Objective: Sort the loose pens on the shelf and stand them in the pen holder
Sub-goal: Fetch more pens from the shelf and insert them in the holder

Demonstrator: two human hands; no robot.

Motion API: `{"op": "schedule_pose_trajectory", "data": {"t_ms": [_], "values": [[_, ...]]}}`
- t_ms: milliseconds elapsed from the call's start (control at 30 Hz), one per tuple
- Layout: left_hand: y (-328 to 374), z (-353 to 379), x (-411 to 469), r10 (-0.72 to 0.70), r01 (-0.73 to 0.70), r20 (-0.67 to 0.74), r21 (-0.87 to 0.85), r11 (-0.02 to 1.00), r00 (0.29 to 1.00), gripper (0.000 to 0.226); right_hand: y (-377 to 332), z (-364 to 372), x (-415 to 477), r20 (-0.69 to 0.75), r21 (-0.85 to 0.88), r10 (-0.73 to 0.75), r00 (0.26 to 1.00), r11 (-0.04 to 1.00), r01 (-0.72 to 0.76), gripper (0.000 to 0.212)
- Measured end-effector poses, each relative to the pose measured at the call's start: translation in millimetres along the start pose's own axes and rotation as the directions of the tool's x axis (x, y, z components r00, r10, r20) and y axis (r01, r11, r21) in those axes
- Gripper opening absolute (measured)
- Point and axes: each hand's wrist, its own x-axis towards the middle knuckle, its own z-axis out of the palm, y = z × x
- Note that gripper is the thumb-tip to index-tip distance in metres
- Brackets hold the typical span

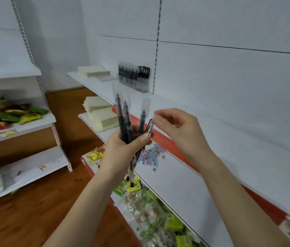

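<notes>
White shelf (176, 184) runs centre to lower right, paper stacks (103, 116) mid-left, pen holder (134, 77) upper centre. Left hand (123, 148) grips the pens (124, 120) mid-frame; right hand (176, 127) curls at one tip. Pinching it? Can't tell.

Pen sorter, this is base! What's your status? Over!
Left grip holds pen bunch. Right grip at outermost pen, pinch unclear. Pen holder on upper shelf, nothing blocking.

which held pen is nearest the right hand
The dark pen with the shiny clip, tilted rightmost out of the bunch, tip by the right hand.
</notes>
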Motion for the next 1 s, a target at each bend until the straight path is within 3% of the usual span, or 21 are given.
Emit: {"op": "schedule_pose_trajectory", "data": {"t_ms": [133, 367, 533, 667, 833, 1000], "values": [[0, -59, 16, -0.042, 0.04, -0.068, -0.028, 0.999, 0.997, 0.012, 12, 63, 40, 0.134, 0.066, 0.018, 0.991, 0.997, -0.027, 0.01], [-20, -150, 53, -0.231, 0.224, -0.105, -0.074, 0.972, 0.967, 0.012, 53, 143, 127, 0.166, 0.324, 0.087, 0.982, 0.936, -0.138, 0.018], [-41, -200, 124, -0.185, 0.201, -0.268, 0.032, 0.979, 0.945, 0.011, 97, 202, 203, 0.262, 0.404, 0.17, 0.95, 0.875, -0.267, 0.01], [-52, -224, 206, -0.115, 0.159, -0.338, 0.103, 0.982, 0.934, 0.008, 125, 233, 275, 0.306, 0.309, 0.225, 0.925, 0.896, -0.32, 0.01], [-54, -243, 302, -0.093, 0.13, -0.39, 0.069, 0.989, 0.916, 0.011, 143, 236, 378, 0.236, 0.378, 0.269, 0.934, 0.86, -0.343, 0.019], [-63, -247, 369, -0.17, 0.176, -0.353, -0.017, 0.984, 0.92, 0.022, 173, 203, 446, -0.041, 0.232, 0.2, 0.979, 0.955, -0.186, 0.01]]}}
